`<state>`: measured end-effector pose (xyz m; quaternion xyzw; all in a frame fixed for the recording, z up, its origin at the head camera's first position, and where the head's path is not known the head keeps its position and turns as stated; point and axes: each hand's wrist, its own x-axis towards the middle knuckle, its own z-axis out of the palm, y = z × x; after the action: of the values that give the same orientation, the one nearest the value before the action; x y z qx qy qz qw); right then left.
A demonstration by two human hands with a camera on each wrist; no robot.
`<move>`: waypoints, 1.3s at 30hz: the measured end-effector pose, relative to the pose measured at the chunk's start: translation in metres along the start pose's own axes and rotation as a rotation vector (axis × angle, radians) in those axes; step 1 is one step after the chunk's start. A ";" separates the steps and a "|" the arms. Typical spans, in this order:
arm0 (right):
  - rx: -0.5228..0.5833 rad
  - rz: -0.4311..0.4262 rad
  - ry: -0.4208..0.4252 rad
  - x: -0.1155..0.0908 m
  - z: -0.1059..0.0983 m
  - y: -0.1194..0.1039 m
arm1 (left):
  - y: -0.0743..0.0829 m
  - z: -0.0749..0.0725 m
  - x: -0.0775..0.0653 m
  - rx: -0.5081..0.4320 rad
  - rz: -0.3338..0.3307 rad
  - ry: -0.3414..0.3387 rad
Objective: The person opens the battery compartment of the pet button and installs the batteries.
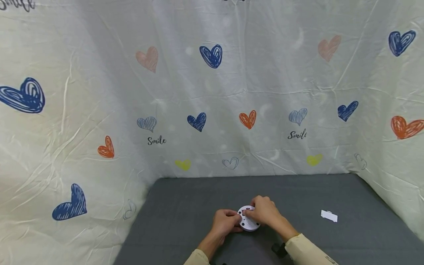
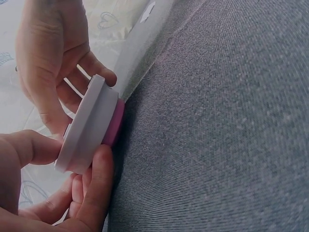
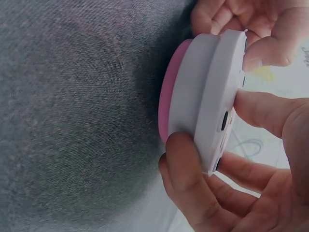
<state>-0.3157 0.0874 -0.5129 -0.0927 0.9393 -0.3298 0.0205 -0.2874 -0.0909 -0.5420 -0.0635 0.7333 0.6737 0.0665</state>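
Note:
A round white plastic device point(image 1: 248, 223) with small black feet on its upper face sits at the front middle of the table. Its underside carries a pink disc point(image 3: 170, 92), which faces the grey cloth. My left hand point(image 1: 223, 223) pinches the left rim, thumb on top and fingers low on the side. From the right, my right hand point(image 1: 266, 212) grips the device, its thumb point(image 3: 260, 110) pressed on the upper face and its fingers curled at the edge. Beneath that thumb, the detail of the face is partly hidden.
A small flat white plastic piece with tabs point(image 1: 329, 216) lies on the grey table cloth point(image 1: 185, 198) to the right. A pale curtain point(image 1: 228, 81) printed with hearts stands round the back and sides. Beside the right sleeve is a black strap piece point(image 1: 279, 250).

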 end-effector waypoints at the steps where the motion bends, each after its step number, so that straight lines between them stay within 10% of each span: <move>1: 0.005 -0.004 -0.002 0.000 0.000 0.001 | 0.000 0.000 0.000 0.001 -0.001 0.001; 20: -0.027 0.007 0.046 -0.005 -0.012 0.009 | 0.000 0.000 0.001 -0.014 0.010 -0.008; 39: -0.287 0.002 0.194 -0.034 -0.093 0.105 | 0.002 0.002 0.001 -0.003 -0.008 0.018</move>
<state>-0.3088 0.2315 -0.5060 -0.0612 0.9744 -0.1996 -0.0833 -0.2885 -0.0885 -0.5406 -0.0726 0.7325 0.6740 0.0627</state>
